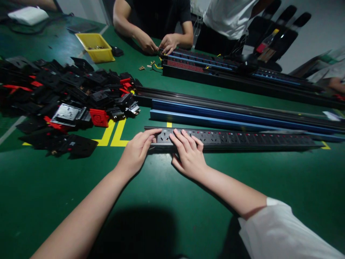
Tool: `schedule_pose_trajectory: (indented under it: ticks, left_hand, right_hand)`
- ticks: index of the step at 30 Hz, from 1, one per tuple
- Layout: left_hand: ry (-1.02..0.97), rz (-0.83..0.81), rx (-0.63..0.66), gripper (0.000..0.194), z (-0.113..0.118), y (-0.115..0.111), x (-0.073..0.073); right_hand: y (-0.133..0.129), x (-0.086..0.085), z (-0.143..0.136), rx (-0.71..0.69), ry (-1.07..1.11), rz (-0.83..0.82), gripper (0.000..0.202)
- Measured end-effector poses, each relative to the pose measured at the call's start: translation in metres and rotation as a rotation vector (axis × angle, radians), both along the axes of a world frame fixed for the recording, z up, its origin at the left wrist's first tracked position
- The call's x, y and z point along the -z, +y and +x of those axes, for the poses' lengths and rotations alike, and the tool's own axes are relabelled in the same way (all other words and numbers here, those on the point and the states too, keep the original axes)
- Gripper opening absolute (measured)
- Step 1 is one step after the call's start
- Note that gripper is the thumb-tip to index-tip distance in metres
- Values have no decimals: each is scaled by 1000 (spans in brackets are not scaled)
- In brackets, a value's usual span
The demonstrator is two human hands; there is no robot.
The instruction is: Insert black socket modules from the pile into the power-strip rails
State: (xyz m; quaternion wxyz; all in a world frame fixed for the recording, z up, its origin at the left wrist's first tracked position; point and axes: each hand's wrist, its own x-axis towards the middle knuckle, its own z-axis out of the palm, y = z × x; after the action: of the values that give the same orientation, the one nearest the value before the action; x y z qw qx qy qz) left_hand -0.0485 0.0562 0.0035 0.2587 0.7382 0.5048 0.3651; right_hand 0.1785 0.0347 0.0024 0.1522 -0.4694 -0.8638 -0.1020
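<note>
Both forearms are reaching forward. The left hand (pixel 136 153) is pinching; the right hand (pixel 190 153) is lying palm-down, fingers spread slightly.

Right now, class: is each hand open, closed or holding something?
Left hand: curled against the power strip; grip unclear.
Right hand: open, laid over its sockets.

There are two wearer's hands (pixel 134 153), one socket strip (pixel 237 139), one yellow bin (pixel 100 54) — modules (pixel 77 81) uncountable.
</note>
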Motion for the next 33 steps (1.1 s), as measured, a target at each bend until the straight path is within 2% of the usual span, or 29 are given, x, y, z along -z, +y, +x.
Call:
schedule_pose_trajectory:
  ticks: [10, 21, 23, 25, 27, 30, 33]
  left_hand:
    - [210, 59, -32, 41, -4, 1, -9]
    - [222, 27, -35, 43, -10, 5, -8]
    - [201, 86, -9, 43, -12, 5, -4]
    - [208, 158, 4, 42, -14, 5, -1]
    - [225, 185, -33, 43, -14, 4, 1]
    - [201, 108, -112, 51, -13, 3, 2]
    - [180, 37, -130, 54, -12, 3, 2]
  right_hand:
    - [-1, -1, -1, 6, -22, -14, 68]
    - [-2, -2, 0, 22, -55, -42, 69]
    - [-2, -3, 1, -9, -48, -16, 70]
    - [-1, -4, 1, -98, -66, 7, 70]
    - [0, -5, 2, -186, -98, 2, 70]
    - [0, -8, 3, -217, -115, -28, 71]
    - [0, -8, 3, -207, -108, -35, 70]
